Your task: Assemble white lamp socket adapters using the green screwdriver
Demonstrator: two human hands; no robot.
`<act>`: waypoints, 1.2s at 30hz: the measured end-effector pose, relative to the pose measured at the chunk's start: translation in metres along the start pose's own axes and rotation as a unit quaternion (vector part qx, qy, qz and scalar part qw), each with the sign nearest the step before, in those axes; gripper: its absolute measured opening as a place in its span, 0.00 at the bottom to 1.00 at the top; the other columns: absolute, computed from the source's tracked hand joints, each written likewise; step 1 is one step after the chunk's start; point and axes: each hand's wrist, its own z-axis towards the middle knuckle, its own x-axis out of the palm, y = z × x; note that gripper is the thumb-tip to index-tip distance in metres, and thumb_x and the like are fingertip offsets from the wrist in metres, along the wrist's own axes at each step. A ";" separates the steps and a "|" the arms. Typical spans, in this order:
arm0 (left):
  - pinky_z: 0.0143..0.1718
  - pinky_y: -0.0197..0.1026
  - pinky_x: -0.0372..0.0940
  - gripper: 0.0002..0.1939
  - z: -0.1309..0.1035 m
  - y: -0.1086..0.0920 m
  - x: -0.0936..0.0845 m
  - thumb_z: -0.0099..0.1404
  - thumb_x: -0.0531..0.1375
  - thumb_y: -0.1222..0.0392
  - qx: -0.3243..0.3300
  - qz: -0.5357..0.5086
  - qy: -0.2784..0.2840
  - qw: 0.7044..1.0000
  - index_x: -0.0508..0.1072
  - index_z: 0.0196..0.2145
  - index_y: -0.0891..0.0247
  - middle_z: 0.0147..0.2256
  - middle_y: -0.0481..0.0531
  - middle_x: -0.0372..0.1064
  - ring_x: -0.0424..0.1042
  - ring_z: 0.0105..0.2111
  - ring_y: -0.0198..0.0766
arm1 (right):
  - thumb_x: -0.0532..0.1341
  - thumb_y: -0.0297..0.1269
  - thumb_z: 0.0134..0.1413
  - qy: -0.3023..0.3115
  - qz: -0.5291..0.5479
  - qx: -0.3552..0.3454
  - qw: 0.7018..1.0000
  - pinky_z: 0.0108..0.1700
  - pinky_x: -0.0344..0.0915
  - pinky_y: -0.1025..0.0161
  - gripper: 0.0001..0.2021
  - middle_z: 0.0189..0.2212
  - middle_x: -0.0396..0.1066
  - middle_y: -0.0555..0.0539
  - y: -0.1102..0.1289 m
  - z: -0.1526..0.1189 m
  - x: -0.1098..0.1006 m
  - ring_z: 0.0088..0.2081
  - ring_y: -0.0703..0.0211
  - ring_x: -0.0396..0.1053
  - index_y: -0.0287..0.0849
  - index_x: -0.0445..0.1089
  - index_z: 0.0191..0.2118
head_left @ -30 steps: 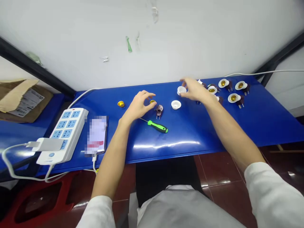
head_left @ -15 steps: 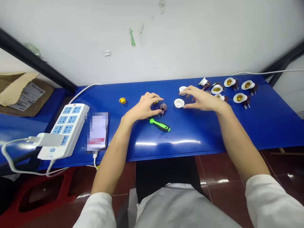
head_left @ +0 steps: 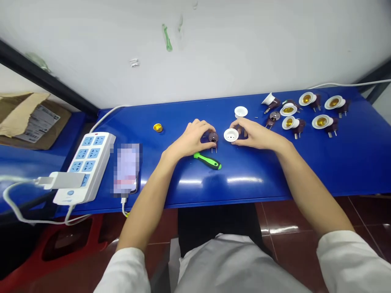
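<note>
Between the thumb and fingers of my left hand (head_left: pixel 195 138) is a dark brown plug base (head_left: pixel 213 137), its two metal pins pointing toward me. My right hand (head_left: pixel 252 133) grips a white lamp socket cup (head_left: pixel 231 135) by its side, with the open face turned up and small holes showing inside. The two parts are close together but apart. Just below my left hand lies a screwdriver (head_left: pixel 210 161) with a green and black handle; its shaft is hidden by the hand. A gold screw shell (head_left: pixel 158 127) stands alone to the left.
Another white cup (head_left: pixel 241 111) and a brown plug base (head_left: pixel 274 116) lie behind and right of my right hand. Several assembled lamp sockets (head_left: pixel 323 121) spread across the right. A power strip (head_left: pixel 88 167) and a charging phone (head_left: pixel 126 169) occupy the left of the blue table (head_left: pixel 244 187).
My left hand has closed on the plug base and my right hand on the white cup. The cup is slightly raised or tilted toward me. The view has shifted a little.
</note>
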 end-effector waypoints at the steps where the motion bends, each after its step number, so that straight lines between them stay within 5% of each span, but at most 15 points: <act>1: 0.59 0.52 0.62 0.17 0.000 -0.002 0.001 0.70 0.69 0.50 0.000 0.000 0.004 1.000 0.76 0.52 0.58 0.51 0.54 0.76 0.69 0.54 0.50 | 0.68 0.55 0.56 0.001 0.003 -0.007 1.000 0.51 0.73 0.51 0.32 0.55 0.73 0.39 -0.001 0.000 0.001 0.47 0.50 0.73 0.43 0.70 0.62; 8: 0.62 0.54 0.63 0.23 -0.008 0.000 -0.012 0.69 0.70 0.49 -0.012 0.006 -0.006 1.000 0.74 0.59 0.55 0.52 0.54 0.75 0.70 0.56 0.51 | 0.66 0.51 0.59 0.026 0.003 -0.050 0.998 0.62 0.70 0.46 0.23 0.56 0.74 0.42 -0.006 -0.001 0.001 0.55 0.46 0.72 0.47 0.73 0.57; 15: 0.63 0.53 0.64 0.12 -0.019 0.029 -0.037 0.71 0.67 0.56 -0.074 0.032 -0.084 0.993 0.79 0.51 0.57 0.49 0.51 0.74 0.69 0.53 0.46 | 0.67 0.52 0.57 0.037 -0.006 -0.032 0.999 0.59 0.72 0.46 0.23 0.55 0.76 0.43 -0.011 -0.007 -0.005 0.53 0.46 0.74 0.49 0.73 0.56; 19: 0.64 0.53 0.65 0.17 -0.018 0.025 -0.031 0.69 0.69 0.56 -0.054 0.016 -0.069 0.996 0.79 0.55 0.57 0.51 0.52 0.74 0.70 0.54 0.47 | 0.66 0.51 0.59 -0.011 0.000 -0.046 0.999 0.57 0.72 0.48 0.22 0.54 0.76 0.43 0.002 -0.006 0.000 0.51 0.48 0.74 0.47 0.74 0.56; 25: 0.64 0.55 0.63 0.22 -0.008 0.007 -0.010 0.71 0.67 0.54 0.009 0.001 0.031 0.999 0.77 0.61 0.53 0.54 0.55 0.73 0.68 0.56 0.51 | 0.65 0.49 0.66 -0.140 0.012 -0.131 0.981 0.56 0.72 0.50 0.19 0.53 0.75 0.41 0.042 -0.001 0.028 0.52 0.50 0.73 0.47 0.73 0.57; 36: 0.62 0.56 0.63 0.15 -0.006 0.006 -0.001 0.74 0.63 0.54 0.007 0.011 0.041 0.999 0.78 0.55 0.58 0.53 0.57 0.73 0.67 0.55 0.52 | 0.60 0.49 0.71 -0.110 -0.008 -0.157 0.981 0.59 0.71 0.43 0.20 0.57 0.74 0.40 0.036 0.006 0.050 0.55 0.47 0.71 0.48 0.73 0.61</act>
